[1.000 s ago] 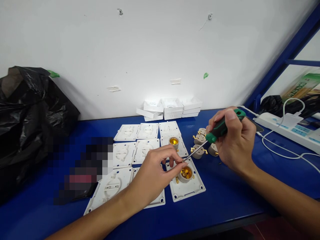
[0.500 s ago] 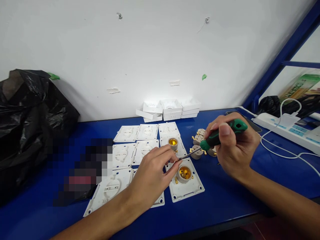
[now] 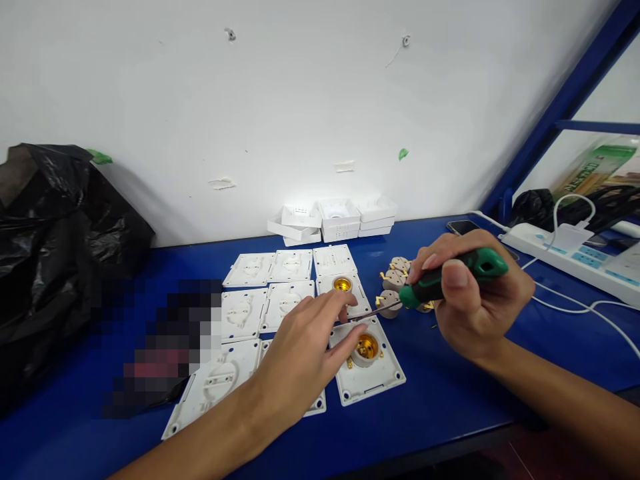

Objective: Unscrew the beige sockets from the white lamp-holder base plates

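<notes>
My right hand (image 3: 473, 300) is wrapped round the green and black handle of a screwdriver (image 3: 450, 277). Its thin shaft points left, and the tip lies between the thumb and fingers of my left hand (image 3: 313, 347). That hand's thumb and forefinger are apart; whether a small screw sits on the tip I cannot make out. Just below is a white square plate (image 3: 375, 380) bearing a round lamp socket (image 3: 367, 348) with a brass-coloured inside. Behind it, a second socket (image 3: 343, 287) on another plate is partly covered by my left fingers.
Several white plates (image 3: 249, 269) lie in rows on the blue table (image 3: 425, 420). Loose grey round sockets (image 3: 390, 303) stand near my right hand. White boxes (image 3: 340, 217) are stacked by the wall. A power strip (image 3: 575, 260) with cables lies right; a black bag (image 3: 65, 213) stands left.
My left thumb and forefinger have parted from their pinch at the screwdriver tip. The screwdriver has turned slightly flatter in my right hand. The whole view has shifted a little.
</notes>
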`<state>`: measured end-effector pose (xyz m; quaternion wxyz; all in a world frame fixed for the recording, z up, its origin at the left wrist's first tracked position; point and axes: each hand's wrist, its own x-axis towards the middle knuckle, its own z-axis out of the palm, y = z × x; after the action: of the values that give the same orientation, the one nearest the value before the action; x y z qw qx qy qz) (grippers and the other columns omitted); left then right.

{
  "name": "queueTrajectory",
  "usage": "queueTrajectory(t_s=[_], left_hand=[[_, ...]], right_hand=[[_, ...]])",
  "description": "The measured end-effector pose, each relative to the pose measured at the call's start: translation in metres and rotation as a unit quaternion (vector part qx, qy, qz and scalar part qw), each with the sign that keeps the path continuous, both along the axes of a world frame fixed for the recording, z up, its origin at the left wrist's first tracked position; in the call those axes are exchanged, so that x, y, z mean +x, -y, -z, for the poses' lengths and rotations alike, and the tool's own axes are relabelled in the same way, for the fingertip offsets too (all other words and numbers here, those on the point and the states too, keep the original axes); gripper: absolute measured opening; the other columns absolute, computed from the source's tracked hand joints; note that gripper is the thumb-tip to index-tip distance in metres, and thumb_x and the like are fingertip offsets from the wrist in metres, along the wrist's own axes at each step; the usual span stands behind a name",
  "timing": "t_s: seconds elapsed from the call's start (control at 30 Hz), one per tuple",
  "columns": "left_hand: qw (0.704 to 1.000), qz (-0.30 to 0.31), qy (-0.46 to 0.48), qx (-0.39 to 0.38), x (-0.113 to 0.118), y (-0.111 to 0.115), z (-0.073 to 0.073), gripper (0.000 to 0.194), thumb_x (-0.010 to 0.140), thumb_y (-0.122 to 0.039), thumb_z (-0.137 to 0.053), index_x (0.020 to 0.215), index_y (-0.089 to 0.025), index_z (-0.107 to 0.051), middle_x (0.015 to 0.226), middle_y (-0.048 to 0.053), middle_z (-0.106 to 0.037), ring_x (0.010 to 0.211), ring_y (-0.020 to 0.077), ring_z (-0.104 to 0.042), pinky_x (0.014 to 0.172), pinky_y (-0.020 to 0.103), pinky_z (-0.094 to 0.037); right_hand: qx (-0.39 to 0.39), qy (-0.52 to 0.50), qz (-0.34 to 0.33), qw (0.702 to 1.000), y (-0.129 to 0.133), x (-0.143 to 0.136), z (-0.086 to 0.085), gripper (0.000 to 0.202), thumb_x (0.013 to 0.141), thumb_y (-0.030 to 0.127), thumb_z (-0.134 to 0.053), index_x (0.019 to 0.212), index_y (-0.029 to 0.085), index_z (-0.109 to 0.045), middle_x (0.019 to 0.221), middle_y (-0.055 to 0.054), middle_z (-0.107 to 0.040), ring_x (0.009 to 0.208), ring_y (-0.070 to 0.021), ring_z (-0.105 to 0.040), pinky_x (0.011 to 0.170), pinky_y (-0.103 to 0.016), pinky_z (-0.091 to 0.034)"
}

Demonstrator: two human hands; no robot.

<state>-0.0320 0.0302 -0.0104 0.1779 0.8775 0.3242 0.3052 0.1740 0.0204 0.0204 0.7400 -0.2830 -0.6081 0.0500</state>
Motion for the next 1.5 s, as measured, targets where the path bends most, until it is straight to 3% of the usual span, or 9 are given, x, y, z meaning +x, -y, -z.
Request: queueTrajectory(t_s=[0.17, 0.27, 0.5, 0.8, 1.07, 1.5], left_hand=[[0.999, 0.029, -0.033, -0.009, -0.001, 0.002, -0.005, 0.049, 0.096, -0.054, -0.068, 0.13, -0.024, -0.051, 0.103, 0.005, -0.069, 0.092, 0.0267, -0.065, 0.082, 0.043, -0.056], [0.997, 0.046, -0.068, -0.008, 0.0, 0.003, -0.009, 0.06, 0.086, -0.056, -0.079, 0.127, -0.023, -0.051, 0.112, 0.006, -0.069, 0.099, 0.0281, -0.065, 0.087, 0.045, -0.054], [0.989, 0.069, -0.129, 0.015, 0.004, 0.005, -0.009, 0.053, 0.083, -0.039, -0.087, 0.121, -0.019, -0.055, 0.113, 0.006, -0.07, 0.103, 0.0296, -0.065, 0.095, 0.048, -0.05], [0.988, 0.077, -0.13, 0.02, 0.004, 0.004, -0.005, 0.035, 0.088, -0.038, -0.083, 0.108, -0.02, -0.06, 0.104, 0.004, -0.07, 0.095, 0.0268, -0.066, 0.092, 0.044, -0.049], [0.988, 0.083, -0.13, 0.029, 0.003, 0.003, -0.002, 0.035, 0.089, -0.039, -0.082, 0.107, -0.019, -0.059, 0.102, 0.003, -0.067, 0.093, 0.0264, -0.065, 0.089, 0.043, -0.049], [0.987, 0.076, -0.135, 0.035, 0.004, 0.003, -0.003, 0.034, 0.088, -0.039, -0.082, 0.106, -0.02, -0.06, 0.103, 0.003, -0.069, 0.092, 0.0261, -0.066, 0.087, 0.042, -0.05]], right_hand=[[0.003, -0.04, -0.007, 0.999, 0.0, 0.002, -0.004, 0.02, 0.095, 0.032, -0.069, 0.077, 0.022, -0.068, 0.059, 0.001, -0.059, 0.048, -0.0156, -0.059, 0.043, -0.034, -0.044], [-0.016, -0.03, -0.004, 0.999, 0.001, 0.002, -0.002, 0.024, 0.096, 0.035, -0.068, 0.075, 0.024, -0.067, 0.058, 0.002, -0.058, 0.046, -0.015, -0.057, 0.043, -0.034, -0.043], [-0.074, 0.034, -0.04, 0.996, 0.005, 0.001, 0.005, 0.022, 0.097, 0.035, -0.066, 0.078, 0.024, -0.066, 0.06, 0.002, -0.058, 0.049, -0.0153, -0.057, 0.046, -0.033, -0.044], [-0.086, 0.029, -0.049, 0.995, 0.003, 0.002, 0.006, 0.022, 0.098, 0.033, -0.065, 0.078, 0.024, -0.065, 0.062, 0.002, -0.059, 0.05, -0.0144, -0.057, 0.047, -0.031, -0.043], [-0.096, 0.083, -0.035, 0.991, 0.004, 0.002, 0.015, 0.016, 0.097, 0.03, -0.065, 0.082, 0.023, -0.064, 0.066, 0.002, -0.06, 0.056, -0.015, -0.058, 0.054, -0.033, -0.046], [-0.087, 0.082, -0.027, 0.992, 0.004, 0.002, 0.013, 0.017, 0.096, 0.032, -0.066, 0.082, 0.024, -0.064, 0.064, 0.002, -0.058, 0.054, -0.0152, -0.057, 0.05, -0.031, -0.044]])
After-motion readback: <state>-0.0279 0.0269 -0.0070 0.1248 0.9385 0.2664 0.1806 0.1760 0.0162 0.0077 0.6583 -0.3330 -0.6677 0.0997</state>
